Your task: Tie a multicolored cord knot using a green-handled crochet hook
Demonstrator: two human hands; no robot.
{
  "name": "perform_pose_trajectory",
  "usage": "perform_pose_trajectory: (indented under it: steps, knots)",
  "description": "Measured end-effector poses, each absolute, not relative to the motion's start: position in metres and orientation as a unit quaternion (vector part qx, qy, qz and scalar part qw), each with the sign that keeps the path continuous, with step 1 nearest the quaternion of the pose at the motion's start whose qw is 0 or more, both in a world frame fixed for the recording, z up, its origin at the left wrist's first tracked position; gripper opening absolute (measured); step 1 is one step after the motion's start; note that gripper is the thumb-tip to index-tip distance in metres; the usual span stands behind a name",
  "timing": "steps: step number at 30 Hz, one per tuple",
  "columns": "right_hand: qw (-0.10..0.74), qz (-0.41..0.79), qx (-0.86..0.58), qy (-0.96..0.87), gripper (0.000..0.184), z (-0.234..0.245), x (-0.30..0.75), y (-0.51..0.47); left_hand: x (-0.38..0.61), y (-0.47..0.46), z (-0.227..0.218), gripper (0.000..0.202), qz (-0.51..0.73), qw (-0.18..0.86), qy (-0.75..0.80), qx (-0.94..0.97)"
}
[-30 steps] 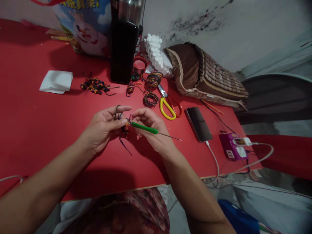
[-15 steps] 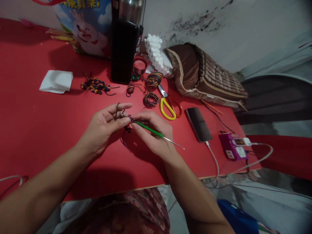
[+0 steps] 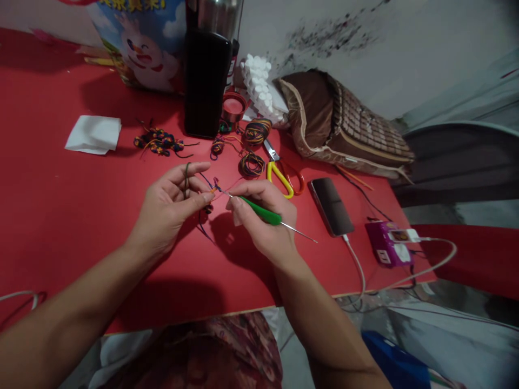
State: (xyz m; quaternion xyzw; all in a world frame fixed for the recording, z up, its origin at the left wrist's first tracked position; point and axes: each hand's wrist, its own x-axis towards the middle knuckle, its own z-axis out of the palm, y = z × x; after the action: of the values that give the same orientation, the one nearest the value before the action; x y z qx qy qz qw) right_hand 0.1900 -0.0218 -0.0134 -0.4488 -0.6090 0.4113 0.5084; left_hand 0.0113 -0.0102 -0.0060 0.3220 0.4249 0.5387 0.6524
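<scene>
My left hand point(image 3: 172, 202) pinches a small piece of multicoloured crochet work point(image 3: 208, 208) between thumb and finger, with dark thread looped around a finger. Loose thread ends hang beneath it. In my right hand point(image 3: 263, 213) is a crochet hook point(image 3: 263, 210) with a green handle; its thin metal tip reaches to the loops at the piece's top. Just beyond my hands lie a wound coil of multicoloured thread point(image 3: 251, 164), a larger thread ball point(image 3: 257, 132) and scissors point(image 3: 279, 178) with yellow and red handles. A knotted multicoloured bundle point(image 3: 160, 142) rests farther left.
On the red table point(image 3: 81, 216) are a folded white tissue point(image 3: 94, 134), a phone point(image 3: 331, 206) on a charging cable and a purple box point(image 3: 385, 246). A black case point(image 3: 206, 84), a printed bag point(image 3: 146, 48) and a brown cushion point(image 3: 344, 121) stand along the back.
My right hand and the hook have moved right, away from my left fingers. The hook's tip and the loops at the top of the crochet work now show between my hands.
</scene>
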Motion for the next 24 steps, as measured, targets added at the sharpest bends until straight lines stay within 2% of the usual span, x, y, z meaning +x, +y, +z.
perform_pose_trajectory:
  steps: [5, 7, 12, 16, 19, 24]
  knots:
    - [0.518, 0.435, -0.433, -0.596, 0.008, -0.0147, 0.1904, -0.0209, 0.0103, -0.0111, -0.0057, 0.058, 0.526, 0.656, 0.420, 0.343]
    - [0.517, 0.438, -0.436, -0.592, 0.010, -0.0149, 0.1899, -0.0210, 0.0106, -0.0114, -0.0064, 0.058, 0.521, 0.659, 0.417, 0.347]
    - [0.510, 0.422, -0.441, -0.606, 0.014, -0.0166, 0.1874, -0.0223, 0.0123, -0.0099, -0.0064, 0.045, 0.517, 0.694, 0.400, 0.302]
    - [0.514, 0.374, -0.435, -0.637, 0.009, -0.0187, 0.1853, -0.0240, 0.0135, -0.0084, -0.0065, 0.031, 0.524, 0.707, 0.398, 0.260]
    - [0.510, 0.343, -0.431, -0.660, 0.007, -0.0188, 0.1842, -0.0253, 0.0134, -0.0078, -0.0069, 0.029, 0.519, 0.715, 0.413, 0.221]
    - [0.527, 0.372, -0.430, -0.631, 0.009, -0.0181, 0.1843, -0.0248, 0.0141, -0.0091, -0.0055, 0.025, 0.522, 0.700, 0.422, 0.244]
